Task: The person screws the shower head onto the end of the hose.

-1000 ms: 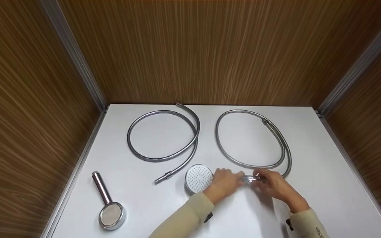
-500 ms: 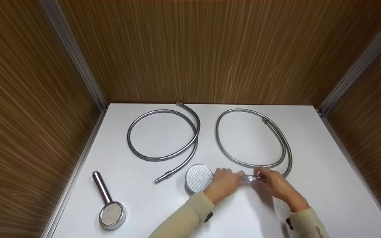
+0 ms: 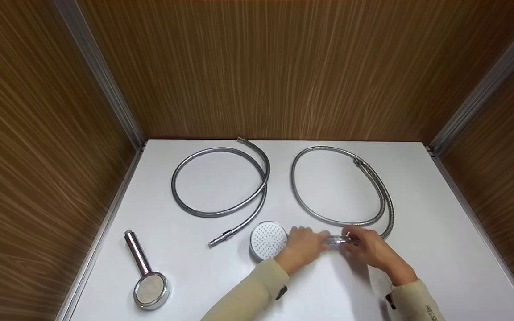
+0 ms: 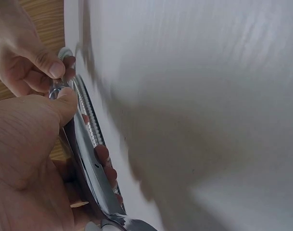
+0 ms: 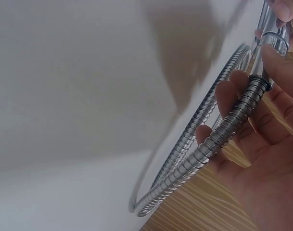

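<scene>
In the head view my left hand (image 3: 304, 246) grips the handle of a chrome shower head (image 3: 268, 240), its round white dotted face turned up on the left. The left wrist view shows my fingers wrapped around the glossy handle (image 4: 91, 166). My right hand (image 3: 370, 250) pinches the smooth metal connector (image 5: 260, 61) of a ribbed shower hose (image 5: 223, 132) between thumb and fingers. Connector and handle end meet in line between the two hands. The rest of this hose (image 3: 292, 178) lies looped on the table behind the right hand.
A second shower hose (image 3: 173, 183) lies coiled at the back left, its front end pointing toward the left. Another shower head (image 3: 150, 289) rests at the front left. Wood-grain panels (image 3: 257, 71) enclose the white table (image 3: 435, 232) at the back and sides.
</scene>
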Motion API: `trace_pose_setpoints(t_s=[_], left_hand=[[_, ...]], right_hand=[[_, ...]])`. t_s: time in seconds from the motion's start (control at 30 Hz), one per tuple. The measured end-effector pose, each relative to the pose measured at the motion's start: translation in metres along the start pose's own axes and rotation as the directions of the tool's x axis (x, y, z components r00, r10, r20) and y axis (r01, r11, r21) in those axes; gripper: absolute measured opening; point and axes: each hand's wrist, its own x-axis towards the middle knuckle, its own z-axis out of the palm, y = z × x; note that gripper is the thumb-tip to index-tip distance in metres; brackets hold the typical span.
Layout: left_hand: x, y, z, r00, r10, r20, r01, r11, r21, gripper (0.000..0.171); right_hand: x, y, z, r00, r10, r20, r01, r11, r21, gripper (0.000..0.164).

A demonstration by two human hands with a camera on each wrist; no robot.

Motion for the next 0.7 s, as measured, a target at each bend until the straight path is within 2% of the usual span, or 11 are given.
trace_pose_setpoints(t_s=[0.13,0.23,0.57,0.7], left_hand=[[0.0002,0.0001,0.0011,1.0,0.003,-0.01,-0.003,1.0,0.005,0.025],[0.0003,0.0007,0.0025,1.0,0.004,-0.022,-0.004,1.0,0.013,0.024],[0.0002,0.0011,0.0016,1.0,-0.001,-0.007,0.001,1.0,0.029,0.025],[0.0011,0.0002,0.0016,1.0,-0.007,0.002,0.007,1.0,0.027,0.025]], right_hand=[[-0.0004,-0.0002,0.0004,1.0,0.024,0.007,-0.024,1.0,-0.013,0.031],[-0.0009,-0.0004,0.0006,1.0,0.022,0.011,-0.021,1.0,-0.018,0.03],[-0.0007,0.0005,-0.0003,0.998,-0.067,-0.021,0.067,0.998,-0.022,0.025],[-0.0001,0.0,-0.0011,0.997,-0.069,-0.022,0.069,0.998,-0.012,0.021]])
